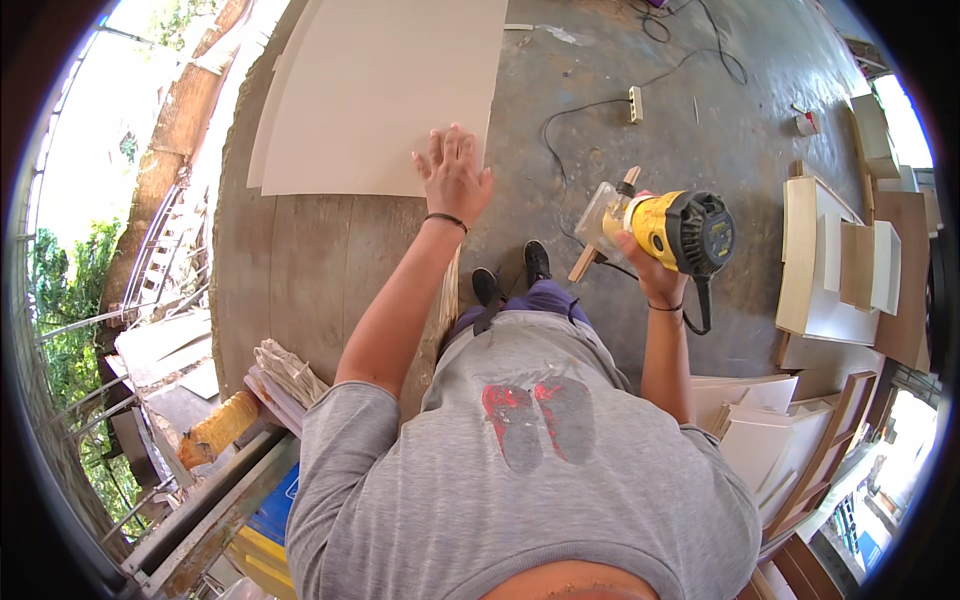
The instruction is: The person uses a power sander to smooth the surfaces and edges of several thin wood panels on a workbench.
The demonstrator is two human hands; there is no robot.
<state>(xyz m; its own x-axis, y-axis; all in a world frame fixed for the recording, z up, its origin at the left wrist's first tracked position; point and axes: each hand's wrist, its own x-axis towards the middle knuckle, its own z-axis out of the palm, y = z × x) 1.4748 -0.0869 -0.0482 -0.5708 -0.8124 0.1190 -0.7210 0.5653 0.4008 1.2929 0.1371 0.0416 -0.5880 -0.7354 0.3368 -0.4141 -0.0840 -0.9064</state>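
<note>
From the head view, my left hand (455,172) lies flat at twelve o'clock, fingers spread, on the near corner of the pale board (380,90) atop the wooden workbench (300,270). At two o'clock my right hand (645,262) is wrapped tight around the yellow trim router (668,230), held off the bench over the concrete floor (700,120). Its black cord (590,110) trails toward my shoes (512,275); I judge it could snag my feet, or the board could slide under a light palm.

Bright daylight is pouring in from the left and right rims, blowing out the sky, while straight edges are bending toward the dark, round fisheye border; focus is staying sharp centrally.
</note>
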